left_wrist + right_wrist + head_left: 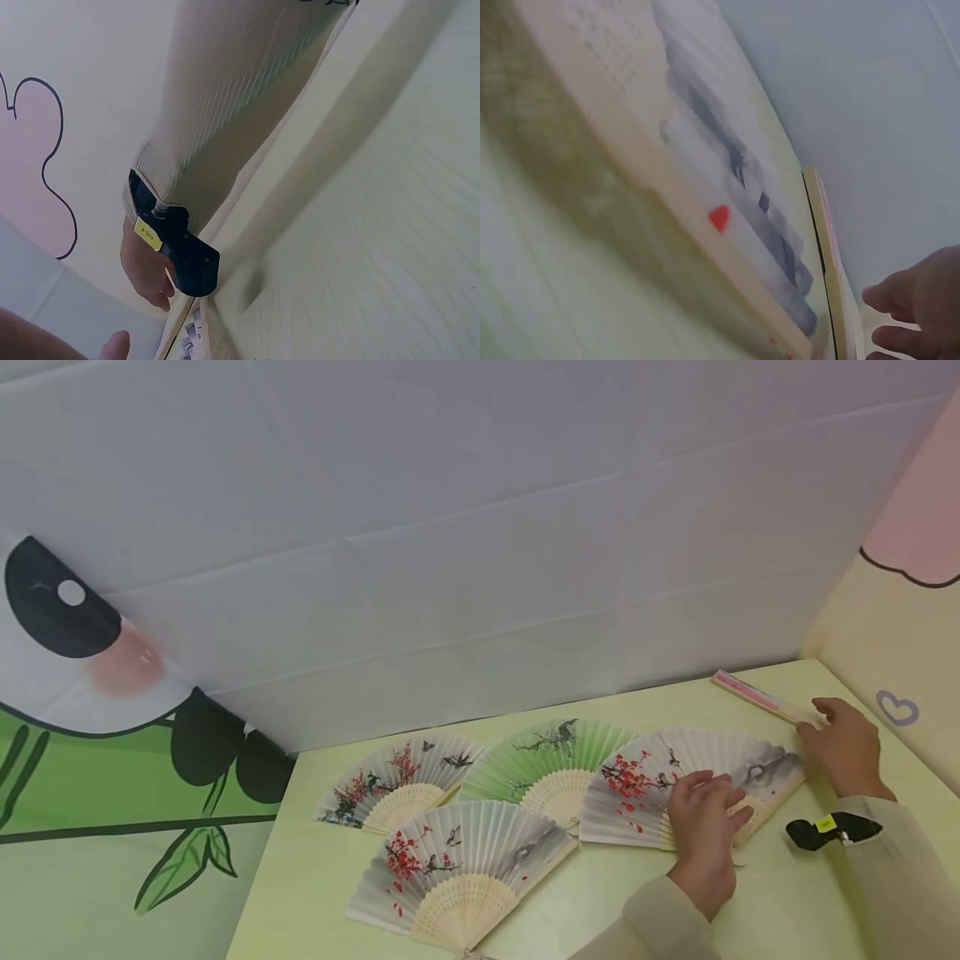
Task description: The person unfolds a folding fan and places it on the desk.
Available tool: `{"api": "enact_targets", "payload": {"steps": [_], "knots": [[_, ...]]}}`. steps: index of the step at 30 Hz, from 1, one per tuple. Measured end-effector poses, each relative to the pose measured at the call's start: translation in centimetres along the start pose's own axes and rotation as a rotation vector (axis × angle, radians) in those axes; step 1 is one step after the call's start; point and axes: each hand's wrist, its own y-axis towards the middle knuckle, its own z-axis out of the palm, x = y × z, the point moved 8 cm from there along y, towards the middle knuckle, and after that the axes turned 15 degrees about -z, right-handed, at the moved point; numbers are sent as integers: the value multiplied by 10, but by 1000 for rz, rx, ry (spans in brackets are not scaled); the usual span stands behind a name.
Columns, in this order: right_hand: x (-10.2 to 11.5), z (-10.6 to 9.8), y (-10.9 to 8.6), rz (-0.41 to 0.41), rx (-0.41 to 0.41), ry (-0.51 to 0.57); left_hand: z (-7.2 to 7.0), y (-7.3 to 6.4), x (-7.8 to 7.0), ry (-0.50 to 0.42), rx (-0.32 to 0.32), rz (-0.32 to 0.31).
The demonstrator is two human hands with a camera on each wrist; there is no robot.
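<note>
My left hand (705, 835) hovers over the ribs of an unfolded white folding fan (637, 793) printed with red blossoms and a grey landscape. Its fingers are loosely bent and grip nothing. Beyond that fan's right edge is my right hand (847, 747), with its fingertips by the near end of a folded pink fan (753, 695). In the right wrist view a gap shows between the right fingers (896, 296) and the folded fan (832, 262). The fan's near end is partly hidden by the hand in the head view.
More unfolded fans lie to the left: a green one (577, 743), a grey one with blossoms (405, 768) and a white one (465, 860) in front. They rest on a pale table (285, 893). A white cloth wall (480, 568) rises behind, with a printed panel (900, 652) at right.
</note>
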Motion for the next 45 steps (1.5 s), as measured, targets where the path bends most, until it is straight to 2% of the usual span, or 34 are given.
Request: {"api": "enact_targets", "payload": {"steps": [4, 11, 19, 24, 30, 36, 39, 45], "knots": [[-10, 4, 9, -33, 74, -57, 5, 0, 2, 11, -13, -5], [-19, 6, 15, -75, 95, -152, 11, 2, 7, 26, -28, -11], [-13, 7, 14, -96, 99, -106, 17, 7, 11, 38, -50, -42], [-1, 9, 11, -123, 103, -95, 19, 8, 13, 38, -50, -48], [17, 3, 2, -147, 13, -96, 21, 8, 14, 35, -14, -23], [46, -7, -10, -156, -64, -82, 24, 10, 9, 65, 37, 23], [59, -9, -15, -151, -76, -63, 26, 13, 6, 68, 51, 36], [85, -8, -27, -150, -61, 13, 29, 21, -1, 82, 32, 40]]}}
